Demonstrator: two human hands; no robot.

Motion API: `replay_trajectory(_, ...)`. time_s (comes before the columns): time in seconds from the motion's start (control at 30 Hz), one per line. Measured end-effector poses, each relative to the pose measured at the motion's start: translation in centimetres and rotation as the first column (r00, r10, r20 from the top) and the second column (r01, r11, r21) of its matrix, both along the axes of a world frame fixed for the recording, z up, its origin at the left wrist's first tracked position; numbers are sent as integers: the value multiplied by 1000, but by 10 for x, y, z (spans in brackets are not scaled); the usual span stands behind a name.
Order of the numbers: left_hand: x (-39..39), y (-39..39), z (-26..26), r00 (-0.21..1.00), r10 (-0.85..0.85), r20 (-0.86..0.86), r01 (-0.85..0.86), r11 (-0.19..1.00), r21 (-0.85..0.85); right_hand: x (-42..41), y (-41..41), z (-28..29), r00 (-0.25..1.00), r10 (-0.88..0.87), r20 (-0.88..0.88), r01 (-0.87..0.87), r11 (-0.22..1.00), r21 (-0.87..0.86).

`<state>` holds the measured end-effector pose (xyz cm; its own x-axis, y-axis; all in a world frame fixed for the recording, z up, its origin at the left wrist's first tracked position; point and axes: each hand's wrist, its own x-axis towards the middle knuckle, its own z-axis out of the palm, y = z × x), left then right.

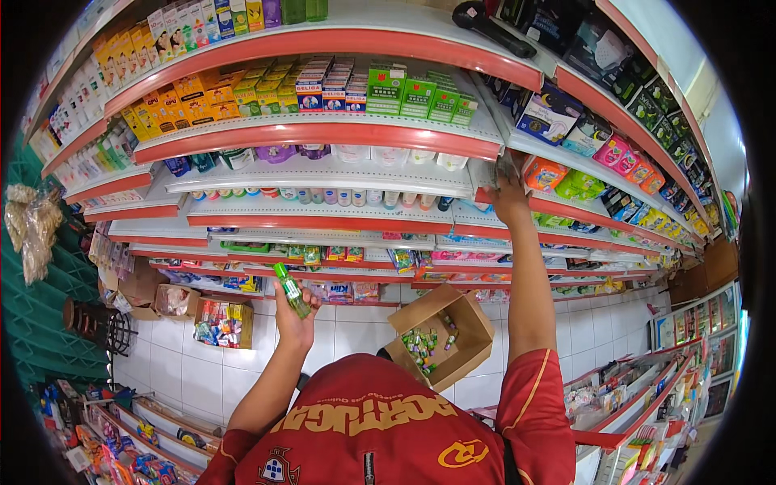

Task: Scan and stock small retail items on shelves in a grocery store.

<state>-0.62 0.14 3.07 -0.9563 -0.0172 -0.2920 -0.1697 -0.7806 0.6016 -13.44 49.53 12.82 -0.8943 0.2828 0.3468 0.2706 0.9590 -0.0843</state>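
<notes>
A small bottle of green liquid with a bright green cap (291,291) is in my left hand (294,326), tilted, its label partly visible. My right hand (511,197) reaches up to the shelves on the right. Its fingers are blurred against the shelf edge, beside an orange pack (545,174); whether they grip anything is unclear. Below, between my arms, an open cardboard box (477,348) stands on the floor. Several small bottles with green and purple caps (419,347) lie loose inside it.
Green medicine boxes (387,90) and orange boxes (193,100) line an upper shelf (321,140). A black handheld device (494,27) rests on the top shelf. Another carton with mixed packets (221,324) stands on the tiled floor, near a dark stool (91,321). More racks (630,406) are behind me.
</notes>
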Motion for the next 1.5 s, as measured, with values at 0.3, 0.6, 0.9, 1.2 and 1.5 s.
replay_trajectory(0.3, 21, -53, -20, 999, 14, 41, -8, 991, -136, 69, -152, 185, 772, 633, 63, -568, 730, -380)
replay_trajectory(0.6, 28, -58, -2, 1000, 16, -9, -17, 985, -170, -92, -134, 310, 938, -9, -347, 55, 991, 121)
replay_trajectory(0.9, 34, -86, -15, 994, -86, 62, 89, 995, -41, -128, -61, 311, 964, 72, -255, -18, 979, 205)
replay_trajectory(1.2, 29, -113, -15, 993, -111, 45, 113, 993, -37, 37, -204, 138, 627, 478, -615, -761, 543, -354)
replay_trajectory(1.5, 23, -106, -17, 968, -230, 102, 250, 927, -280, 144, -329, -41, 525, 847, -75, -639, 334, -693)
